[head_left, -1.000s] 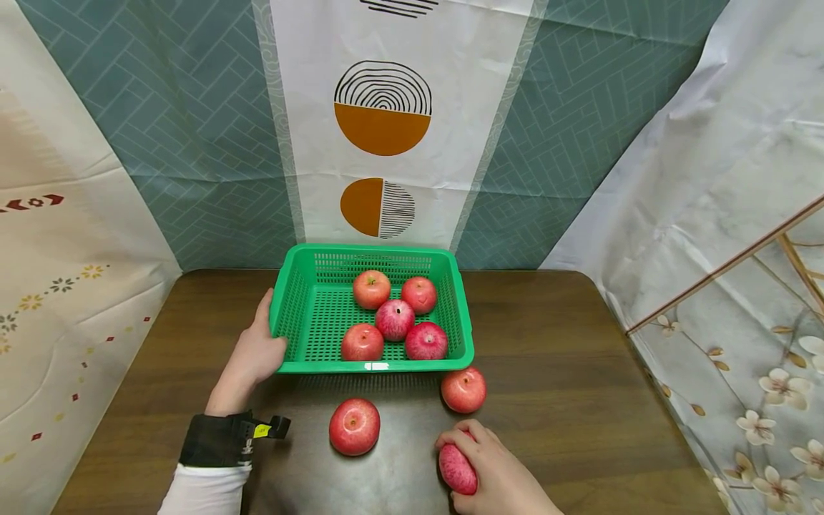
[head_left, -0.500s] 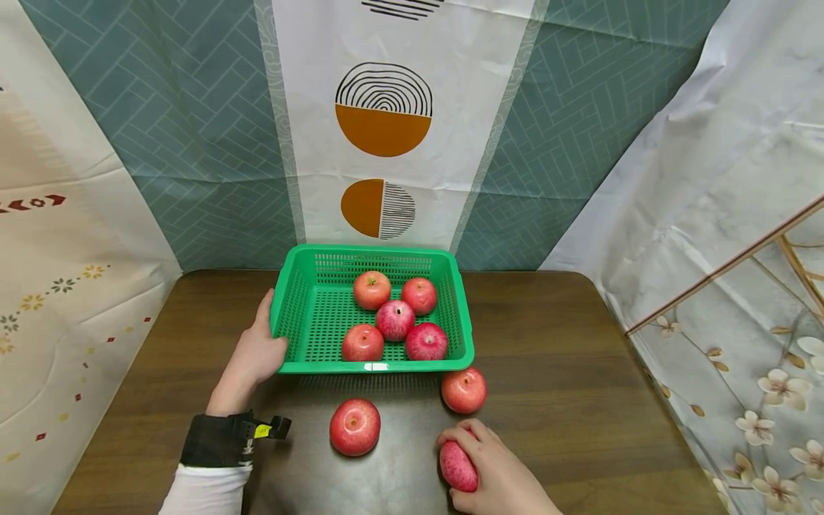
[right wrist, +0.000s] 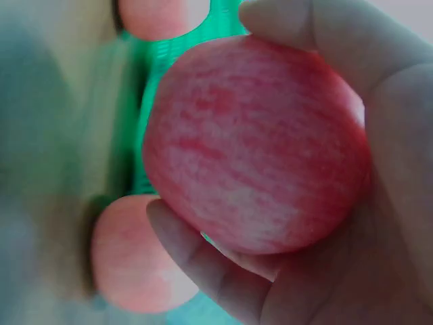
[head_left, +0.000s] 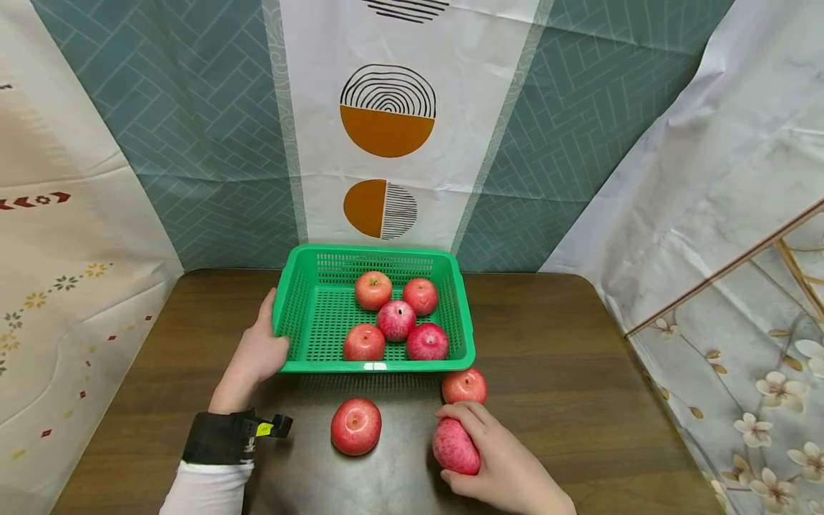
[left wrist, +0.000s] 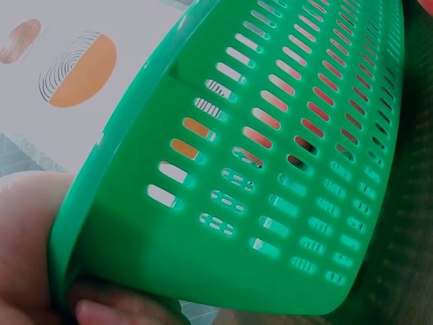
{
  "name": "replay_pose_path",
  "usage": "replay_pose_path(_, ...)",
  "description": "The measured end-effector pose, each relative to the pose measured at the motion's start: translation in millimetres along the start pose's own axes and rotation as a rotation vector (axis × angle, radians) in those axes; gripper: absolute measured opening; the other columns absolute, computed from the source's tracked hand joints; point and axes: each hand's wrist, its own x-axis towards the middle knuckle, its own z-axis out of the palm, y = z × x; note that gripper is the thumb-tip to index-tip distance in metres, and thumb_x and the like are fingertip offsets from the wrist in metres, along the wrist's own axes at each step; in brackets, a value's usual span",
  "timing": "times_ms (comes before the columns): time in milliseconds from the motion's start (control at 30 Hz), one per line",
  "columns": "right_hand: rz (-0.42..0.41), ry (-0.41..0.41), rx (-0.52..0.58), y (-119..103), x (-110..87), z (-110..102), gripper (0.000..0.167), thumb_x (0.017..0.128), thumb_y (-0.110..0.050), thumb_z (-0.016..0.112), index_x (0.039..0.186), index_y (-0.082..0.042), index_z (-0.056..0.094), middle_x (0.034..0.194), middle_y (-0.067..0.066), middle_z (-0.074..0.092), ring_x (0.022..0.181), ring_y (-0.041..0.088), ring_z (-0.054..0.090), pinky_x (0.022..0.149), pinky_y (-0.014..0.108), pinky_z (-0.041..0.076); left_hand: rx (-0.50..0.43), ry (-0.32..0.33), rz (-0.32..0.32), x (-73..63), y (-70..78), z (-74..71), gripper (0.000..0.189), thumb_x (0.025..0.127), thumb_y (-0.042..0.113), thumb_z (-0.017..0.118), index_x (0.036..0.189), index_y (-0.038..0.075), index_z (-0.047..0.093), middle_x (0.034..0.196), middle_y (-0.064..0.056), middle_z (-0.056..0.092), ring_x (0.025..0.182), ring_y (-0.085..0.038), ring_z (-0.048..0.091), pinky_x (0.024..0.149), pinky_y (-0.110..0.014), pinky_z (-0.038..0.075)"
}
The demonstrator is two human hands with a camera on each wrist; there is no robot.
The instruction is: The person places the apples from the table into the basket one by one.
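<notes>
My right hand (head_left: 492,458) grips a speckled red apple (head_left: 455,447) in front of the basket, thumb on one side and fingers on the other. Seen from the right wrist, this apple (right wrist: 257,142) fills the middle of the picture. My left hand (head_left: 260,350) holds the left rim of a green plastic basket (head_left: 380,366); in the left wrist view, fingers (left wrist: 122,305) curl beneath that rim. Several red apples sit inside the basket, mostly in its middle and right. Another apple (head_left: 465,386) lies by its front right corner, partly behind my right hand. One more apple (head_left: 356,427) rests before the basket's front.
The basket stands on a dark brown wooden table (head_left: 547,357), close to its back edge. Behind hangs a patterned teal and white cloth (head_left: 386,164). Printed cloths also flank the table on both sides. A black band (head_left: 215,438) with a small camera is on my left wrist.
My right hand has moved a little forward with its apple, now partly covering the apple at the basket's corner. My left hand and the basket stay in place.
</notes>
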Motion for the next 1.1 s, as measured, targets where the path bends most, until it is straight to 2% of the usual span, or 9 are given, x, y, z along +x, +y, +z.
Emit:
replay_pose_path(167, -0.089, -0.028, 0.046, -13, 15.1, -15, 0.074, 0.084, -0.031, 0.090, 0.147, -0.035, 0.051, 0.136, -0.016, 0.055, 0.112, 0.005, 0.060, 0.090, 0.031, 0.057, 0.001, 0.001, -0.001, 2.2, -1.7, 0.7, 0.098, 0.092, 0.001, 0.045, 0.172, 0.013, -0.011, 0.134, -0.042, 0.055, 0.093, -0.040, 0.065, 0.070, -0.043, 0.047)
replay_pose_path(267, -0.112, -0.034, 0.054, -21, 27.3, -23, 0.071, 0.085, -0.036, 0.089, 0.146, -0.035, 0.051, 0.136, -0.018, 0.055, 0.113, 0.005, 0.060, 0.088, 0.031, 0.058, -0.001, 0.000, 0.000, 3.1, -2.8, 1.0, 0.098, 0.092, 0.001, 0.044, 0.172, 0.014, -0.011, 0.134, -0.041, 0.055, 0.094, -0.040, 0.064, 0.071, -0.043, 0.047)
replay_pose_path(467, -0.080, -0.031, 0.075, -37, 55.1, -37, 0.068, 0.086, -0.044, 0.087, 0.143, -0.039, 0.049, 0.136, -0.021, 0.052, 0.112, 0.005, 0.058, 0.087, 0.032, 0.058, -0.022, -0.019, -0.004, 3.0, -2.7, 0.3, 0.099, 0.092, 0.001, 0.044, 0.172, 0.015, -0.013, 0.134, -0.041, 0.055, 0.094, -0.040, 0.065, 0.072, -0.043, 0.047)
replay_pose_path(700, -0.059, -0.055, 0.142, -49, 94.6, -51, 0.071, 0.083, -0.035, 0.087, 0.143, -0.031, 0.049, 0.132, -0.017, 0.051, 0.116, 0.007, 0.056, 0.088, 0.033, 0.058, -0.017, -0.023, -0.009, 2.2, -2.0, -0.3, 0.100, 0.091, 0.001, 0.044, 0.172, 0.014, -0.014, 0.136, -0.041, 0.054, 0.096, -0.040, 0.064, 0.072, -0.043, 0.047)
replay_pose_path(867, -0.053, -0.093, 0.115, -48, 128.8, -58, 0.073, 0.087, -0.035, 0.083, 0.148, -0.023, 0.046, 0.134, -0.008, 0.052, 0.119, 0.011, 0.053, 0.089, 0.034, 0.058, -0.008, -0.017, 0.001, 1.7, -1.1, -1.5, 0.100, 0.091, 0.000, 0.044, 0.172, 0.014, -0.013, 0.136, -0.042, 0.054, 0.096, -0.041, 0.063, 0.072, -0.044, 0.047)
replay_pose_path(1000, -0.033, -0.126, 0.089, -48, 159.9, -58, 0.071, 0.089, -0.035, 0.081, 0.149, -0.017, 0.046, 0.130, -0.004, 0.056, 0.117, 0.014, 0.056, 0.087, 0.033, 0.057, -0.011, -0.016, 0.006, 1.1, -0.6, -2.5, 0.101, 0.090, 0.000, 0.045, 0.172, 0.013, -0.013, 0.136, -0.042, 0.054, 0.097, -0.041, 0.063, 0.072, -0.044, 0.047)
replay_pose_path(1100, 0.002, -0.145, 0.028, -50, 182.8, -56, 0.073, 0.091, -0.038, 0.078, 0.151, -0.014, 0.046, 0.130, -0.001, 0.057, 0.119, 0.017, 0.053, 0.085, 0.034, 0.056, -0.012, -0.017, 0.003, 0.6, -0.3, -2.6, 0.101, 0.090, 0.000, 0.045, 0.172, 0.014, -0.013, 0.137, -0.043, 0.053, 0.099, -0.042, 0.063, 0.073, -0.044, 0.047)
